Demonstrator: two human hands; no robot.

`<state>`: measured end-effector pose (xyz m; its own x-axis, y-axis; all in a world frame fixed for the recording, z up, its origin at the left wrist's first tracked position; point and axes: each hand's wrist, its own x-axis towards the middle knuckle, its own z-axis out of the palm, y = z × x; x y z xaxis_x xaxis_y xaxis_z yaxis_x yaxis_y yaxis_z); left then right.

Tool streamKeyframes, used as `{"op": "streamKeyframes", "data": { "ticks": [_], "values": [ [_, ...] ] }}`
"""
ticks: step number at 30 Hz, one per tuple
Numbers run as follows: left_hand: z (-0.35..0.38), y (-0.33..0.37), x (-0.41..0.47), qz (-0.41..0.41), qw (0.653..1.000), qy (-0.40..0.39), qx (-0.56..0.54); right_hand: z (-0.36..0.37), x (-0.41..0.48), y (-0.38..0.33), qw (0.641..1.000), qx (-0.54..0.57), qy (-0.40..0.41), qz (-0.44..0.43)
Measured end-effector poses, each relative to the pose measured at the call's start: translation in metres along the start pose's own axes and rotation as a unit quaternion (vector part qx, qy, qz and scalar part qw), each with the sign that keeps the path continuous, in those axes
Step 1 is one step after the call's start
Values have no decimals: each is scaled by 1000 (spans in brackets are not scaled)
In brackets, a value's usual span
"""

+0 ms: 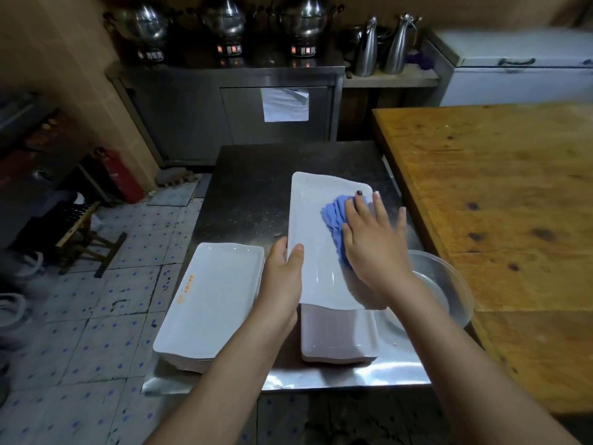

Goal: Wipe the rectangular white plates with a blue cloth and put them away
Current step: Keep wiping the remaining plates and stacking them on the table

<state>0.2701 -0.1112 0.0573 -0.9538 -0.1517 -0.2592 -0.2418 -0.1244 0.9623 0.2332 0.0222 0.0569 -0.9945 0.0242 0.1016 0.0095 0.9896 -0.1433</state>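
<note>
A rectangular white plate (313, 232) is held over the steel table, its near end above a second stack of white plates (337, 335). My left hand (282, 277) grips the plate's left edge, thumb on top. My right hand (372, 239) presses a crumpled blue cloth (333, 216) flat against the plate's right side with straight, spread fingers. A stack of white plates (211, 300) sits at the table's near left corner, the top one bearing a small orange mark.
The steel table (250, 187) is dark at the far end. A clear plastic bowl (449, 284) sits at its right edge beside a wooden table (497, 203). A steel cabinet with pots stands behind. Tiled floor and a stool lie to the left.
</note>
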Motion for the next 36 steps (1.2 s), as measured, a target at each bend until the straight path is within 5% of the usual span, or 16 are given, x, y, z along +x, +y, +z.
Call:
{"op": "streamKeyframes", "data": {
  "ticks": [9,15,22,26,30,36],
  "values": [
    [12,-10,3,7,999,27,17,18,-52,3,996,65,-32,-42],
    [27,-19,-2,-4,1000,25,-16,10,-28,23,989,129,-13,76],
    [30,-25,5,9,999,52,5,10,-34,33,998,27,23,55],
    [25,-32,10,-3,997,63,41,11,-32,41,987,141,55,47],
    [21,-37,11,-3,997,69,24,15,-27,50,917,384,14,105],
    [16,-39,8,-32,998,59,-18,17,-15,65,701,653,-140,251]
  ]
}}
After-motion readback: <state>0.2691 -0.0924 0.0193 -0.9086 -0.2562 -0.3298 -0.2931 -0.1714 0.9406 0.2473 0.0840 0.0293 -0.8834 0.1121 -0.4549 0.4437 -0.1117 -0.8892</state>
